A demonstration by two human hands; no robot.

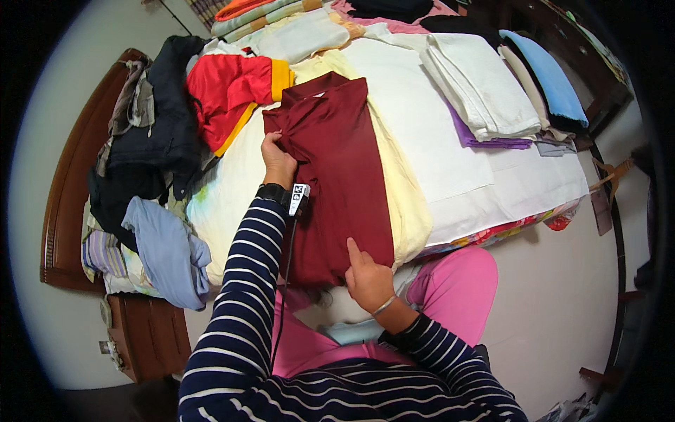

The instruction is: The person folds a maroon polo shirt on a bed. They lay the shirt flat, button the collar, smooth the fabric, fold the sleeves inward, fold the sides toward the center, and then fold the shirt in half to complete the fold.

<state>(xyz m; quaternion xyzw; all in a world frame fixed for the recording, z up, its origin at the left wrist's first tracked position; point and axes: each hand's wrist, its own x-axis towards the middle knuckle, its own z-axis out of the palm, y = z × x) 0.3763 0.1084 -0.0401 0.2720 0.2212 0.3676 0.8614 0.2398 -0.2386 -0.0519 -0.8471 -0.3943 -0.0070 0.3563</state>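
Note:
A maroon garment (343, 169) with a collar-like band at its far end lies lengthwise on the bed in front of me. My left hand (278, 161) is at its left edge near the far end, thumb on top and the other fingers mostly hidden; it seems to pinch the cloth. Near the bottom edge, my right hand (369, 277) rests on the cloth with the index finger stretched out and the other fingers bent. Beneath the maroon garment is a pale yellow cloth (408, 211). A red garment with yellow trim (232, 89) lies to its left.
Folded white cloth (480, 87) lies on purple cloth (461, 126) at the right, beside a blue folded cloth (548, 79). Dark clothes (163, 105) and a light blue garment (166, 248) are heaped at the left by the wooden headboard (74, 184). Folded towels (263, 18) lie at the far side.

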